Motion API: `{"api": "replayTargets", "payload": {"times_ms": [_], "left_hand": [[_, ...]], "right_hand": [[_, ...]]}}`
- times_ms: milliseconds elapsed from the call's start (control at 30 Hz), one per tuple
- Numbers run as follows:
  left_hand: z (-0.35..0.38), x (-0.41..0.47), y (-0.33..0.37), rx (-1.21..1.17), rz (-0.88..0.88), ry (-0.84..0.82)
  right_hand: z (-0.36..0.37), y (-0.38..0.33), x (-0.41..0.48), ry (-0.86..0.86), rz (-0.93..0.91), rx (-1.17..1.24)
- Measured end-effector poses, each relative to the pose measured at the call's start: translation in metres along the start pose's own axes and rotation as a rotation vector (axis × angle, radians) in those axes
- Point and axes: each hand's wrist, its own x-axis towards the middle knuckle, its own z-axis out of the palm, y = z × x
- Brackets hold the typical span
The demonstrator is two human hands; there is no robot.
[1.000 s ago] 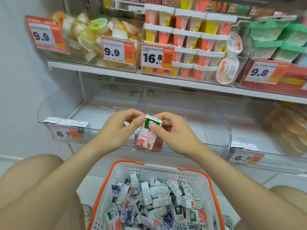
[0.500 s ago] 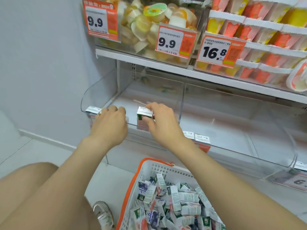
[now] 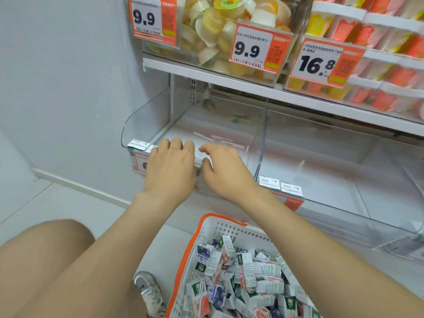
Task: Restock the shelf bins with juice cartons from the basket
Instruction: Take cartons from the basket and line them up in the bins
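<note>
The orange-rimmed white basket stands on the floor at the bottom, filled with several small juice cartons. Both hands are at the front of the leftmost clear shelf bin. My left hand lies over the bin's front edge, fingers bent down on a row of cartons standing there. My right hand is just to its right, thumb and fingers around a juice carton. Only a white strip of that carton shows between the hands.
A second clear bin to the right has two cartons at its front. The shelf above carries jelly cups and price tags. A white wall is on the left. My knees and a shoe are beside the basket.
The carton went from mid-air between both hands leftward into the front of the left bin. My left hand moved onto the front row. The view swung left and down.
</note>
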Motion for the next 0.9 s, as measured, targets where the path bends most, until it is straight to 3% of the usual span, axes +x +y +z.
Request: {"api": "replayTargets", "payload": {"times_ms": [67,167,300,433,633,733,900], "left_hand": [[-0.006,-0.006,0.008,-0.059,0.02,0.074],[-0.006,-0.021,0.026,-0.057,0.003,-0.081],[0.005,-0.043,0.057,0.006,0.19,-0.37],[0.033,-0.06,0.081,0.089,0.344,-0.641],[0.092,-0.082,0.096,0.18,0.431,-0.965],[0.115,-0.093,0.096,0.231,0.431,-1.037],[0.144,-0.111,0.096,0.178,0.437,-1.084]], "right_hand": [[-0.01,-0.002,-0.021,0.167,-0.098,0.01],[-0.027,0.004,-0.064,0.193,-0.127,0.046],[-0.032,0.032,-0.119,0.023,-0.108,-0.111],[-0.023,0.081,-0.152,-0.362,0.04,-0.372],[0.012,0.156,-0.178,-0.73,0.209,-0.424],[0.03,0.18,-0.189,-0.764,0.229,-0.42],[0.061,0.2,-0.21,-0.649,0.342,-0.288]]}}
